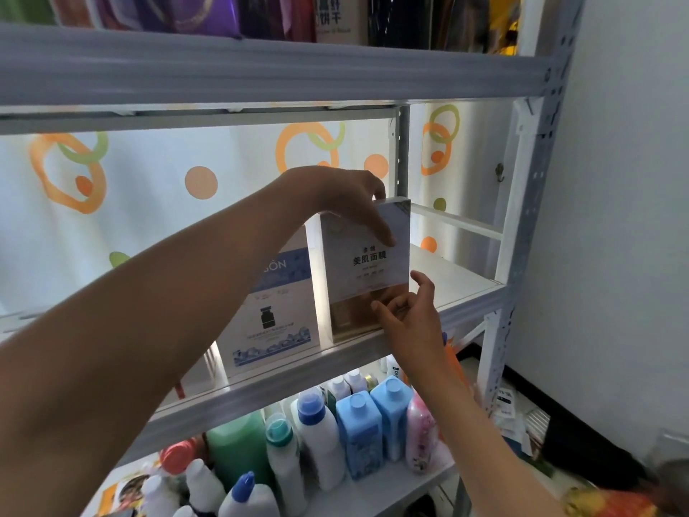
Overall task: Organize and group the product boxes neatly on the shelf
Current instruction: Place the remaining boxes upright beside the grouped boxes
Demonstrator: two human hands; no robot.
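A white and gold box [363, 270] with dark printed characters stands upright on the middle shelf [458, 289]. My left hand [346, 197] grips its top edge, fingers over the front face. My right hand [408, 311] holds its lower right corner at the shelf's front lip. Touching its left side stands a white and blue box [276, 311] showing a black bottle picture, partly hidden by my left forearm. Another pale box [208, 367] peeks out further left below my arm.
The shelf to the right of the boxes is bare up to the perforated metal upright [537, 181]. Several detergent bottles [358, 430] crowd the shelf below. Bags and packets [208, 13] fill the top shelf. A white wall [626, 218] is at right.
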